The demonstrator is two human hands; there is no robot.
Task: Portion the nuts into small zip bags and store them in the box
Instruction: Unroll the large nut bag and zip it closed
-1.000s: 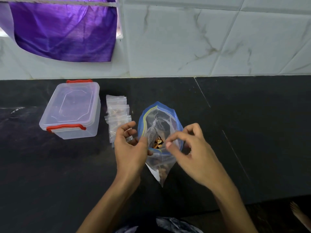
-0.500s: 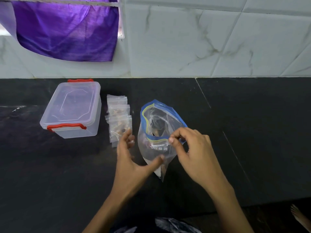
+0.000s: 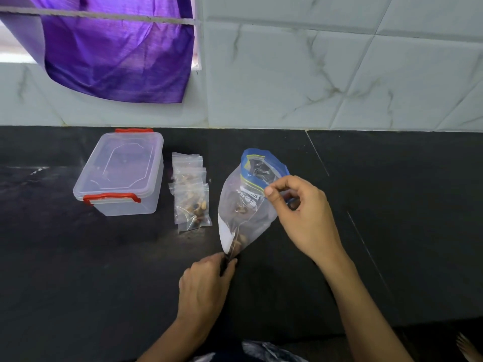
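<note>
On the black counter (image 3: 366,178): one clear plastic box (image 3: 119,176), lid on, two red latches, standing at the left. Just right of it, a row of small zip bags (image 3: 190,190), overlapping; about four by count, exact number uncertain. The nearest one plainly holds nuts. Right of those, one large zip bag (image 3: 248,205) with a blue seal strip, mouth open, held tilted above the counter; some nuts (image 3: 240,208) visible inside. Left hand (image 3: 206,280) pinches the large bag's bottom corner between thumb and fingers. Right hand (image 3: 300,212) pinches the bag's rim at the blue strip, fingers curled. Behind: white marbled wall tiles (image 3: 326,74), one purple cloth (image 3: 117,53) hanging upper left.
</note>
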